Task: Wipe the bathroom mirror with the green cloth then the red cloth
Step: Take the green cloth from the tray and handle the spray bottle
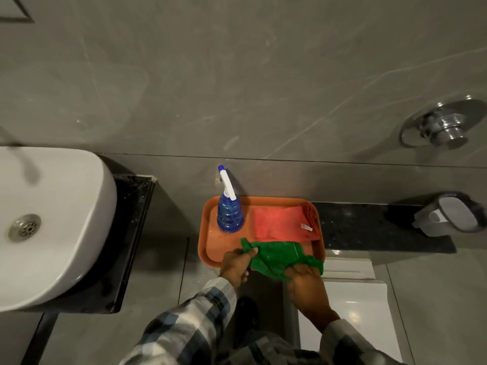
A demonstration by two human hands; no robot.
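While bunched over the tray (pixel 210 248) — green cloth (pixel 276 256) between both clenched grips: left hand (pixel 235 264), right hand (pixel 305 285).

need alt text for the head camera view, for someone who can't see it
Both hands, left and right, hold a crumpled green cloth over the near edge of an orange tray. On the tray stand a blue spray bottle and, to its right, a folded red cloth. A white sink sits at left against a grey tiled wall.
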